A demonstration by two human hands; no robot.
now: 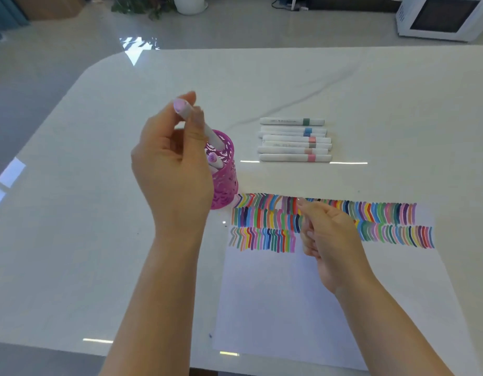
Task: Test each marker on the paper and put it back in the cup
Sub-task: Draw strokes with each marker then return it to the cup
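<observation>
On the white counter [72,213], a person's left hand [169,161] pinched a capped marker [212,135] near its top, its fingers [195,123] curled round it and its lower end already inside the pink cup [225,169], apparently being returned after testing. Seven more markers [294,143] lay in a row behind the striped paper [275,294]. The right hand [330,234] hovered there, loosely curled; any hold was unclear.

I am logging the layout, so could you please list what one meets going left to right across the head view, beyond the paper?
Left hand pinching a marker → pink lattice cup → row of markers lying on the table → white microwave beyond the table, far right.
</observation>
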